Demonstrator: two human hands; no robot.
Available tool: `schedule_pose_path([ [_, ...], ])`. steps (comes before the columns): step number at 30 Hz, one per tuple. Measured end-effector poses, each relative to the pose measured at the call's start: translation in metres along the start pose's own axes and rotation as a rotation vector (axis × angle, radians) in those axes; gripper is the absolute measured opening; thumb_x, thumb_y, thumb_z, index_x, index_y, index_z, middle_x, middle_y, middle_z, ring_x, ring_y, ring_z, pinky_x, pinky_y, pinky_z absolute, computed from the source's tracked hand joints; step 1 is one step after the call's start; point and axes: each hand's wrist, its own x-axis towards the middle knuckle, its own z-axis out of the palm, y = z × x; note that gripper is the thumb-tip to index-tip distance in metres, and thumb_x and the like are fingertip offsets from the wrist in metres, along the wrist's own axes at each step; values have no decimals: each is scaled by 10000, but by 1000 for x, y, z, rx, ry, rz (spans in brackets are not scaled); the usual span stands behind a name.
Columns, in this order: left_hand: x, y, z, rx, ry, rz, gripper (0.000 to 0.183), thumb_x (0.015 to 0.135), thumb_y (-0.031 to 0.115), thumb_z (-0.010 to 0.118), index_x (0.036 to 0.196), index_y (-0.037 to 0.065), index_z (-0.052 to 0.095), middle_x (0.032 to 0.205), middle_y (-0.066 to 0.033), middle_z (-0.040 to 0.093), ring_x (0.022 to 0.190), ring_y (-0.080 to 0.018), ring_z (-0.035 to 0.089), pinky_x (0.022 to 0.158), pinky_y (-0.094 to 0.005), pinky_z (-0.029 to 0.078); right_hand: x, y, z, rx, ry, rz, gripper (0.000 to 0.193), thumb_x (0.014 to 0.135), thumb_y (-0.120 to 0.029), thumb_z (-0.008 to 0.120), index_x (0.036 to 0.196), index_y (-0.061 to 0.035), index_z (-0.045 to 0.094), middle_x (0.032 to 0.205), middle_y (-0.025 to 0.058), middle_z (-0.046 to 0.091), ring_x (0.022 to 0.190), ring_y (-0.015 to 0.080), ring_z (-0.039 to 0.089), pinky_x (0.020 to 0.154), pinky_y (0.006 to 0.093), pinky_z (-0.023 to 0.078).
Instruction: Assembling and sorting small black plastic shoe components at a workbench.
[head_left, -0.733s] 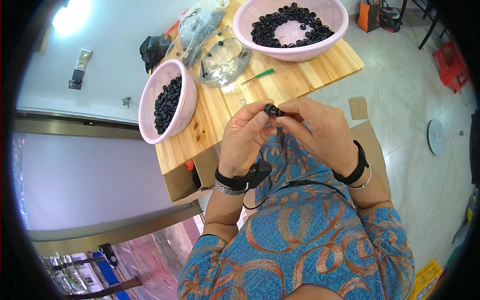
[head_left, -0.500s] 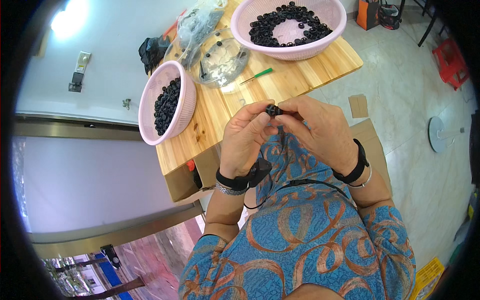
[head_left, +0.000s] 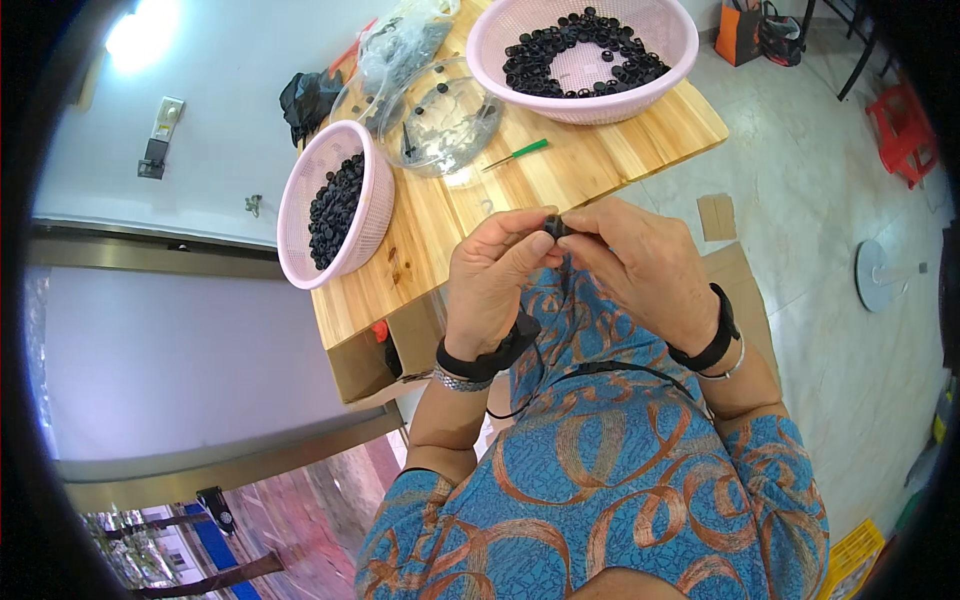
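Two baskets (head_left: 376, 205) hold black pieces (head_left: 336, 205), both hands (head_left: 655, 260) a black part (head_left: 555, 227).

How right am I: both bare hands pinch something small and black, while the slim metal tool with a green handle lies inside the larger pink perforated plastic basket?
One place is wrong: in the head view, the slim green-handled metal tool lies on the pale wooden table, outside the larger pink basket. The bare left hand and right hand do pinch a small black item.

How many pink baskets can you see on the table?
2: one basket at the wooden table's left edge, a second basket farther off toward its right. No others show.
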Motion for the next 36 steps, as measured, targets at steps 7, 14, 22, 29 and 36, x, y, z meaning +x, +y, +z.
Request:
schedule_pose_path([
  [7, -4, 6, -3, 106, -28, 24, 222, 824, 20, 595, 1037, -40, 569, 906, -95, 631, 755, -124, 603, 691, -225, 493, 3, 1, -5, -19, -70, -48, 133, 766, -110, 623, 853, -50, 542, 719, 78, 550, 643, 266, 578, 564, 340, 468],
  [14, -5, 12, -13, 114, -135, -127, 212, 853, 68, 572, 1037, -37, 571, 886, -87, 624, 746, -125, 603, 687, -228, 497, 19, 11, -18, 131, -363, -45, 164, 777, -175, 629, 859, -58, 548, 737, 85, 564, 664, 276, 576, 564, 342, 458],
  [22, -11, 2, -24, -50, -232, -268, 220, 872, 103, 547, 1045, -32, 559, 921, -97, 617, 765, -143, 600, 689, -262, 506, 25, 24, -17, 218, -566, -131, 303, 771, -287, 629, 968, -64, 573, 754, 98, 573, 702, 291, 572, 607, 359, 452],
  [29, -21, -12, -23, -279, -203, -464, 232, 882, 134, 540, 1068, -4, 545, 948, -56, 606, 833, -116, 575, 749, -247, 469, 26, 23, -15, 2, -658, -385, 257, 744, -266, 643, 869, -74, 525, 718, 75, 529, 679, 276, 552, 576, 356, 446],
  [36, -27, -11, -15, -329, -150, -538, 223, 895, 149, 528, 1050, -11, 529, 952, -55, 579, 811, -107, 544, 754, -219, 470, 21, 23, -7, -4, -650, -466, 239, 723, -215, 642, 809, -60, 481, 741, 89, 527, 704, 293, 542, 599, 383, 443],
])
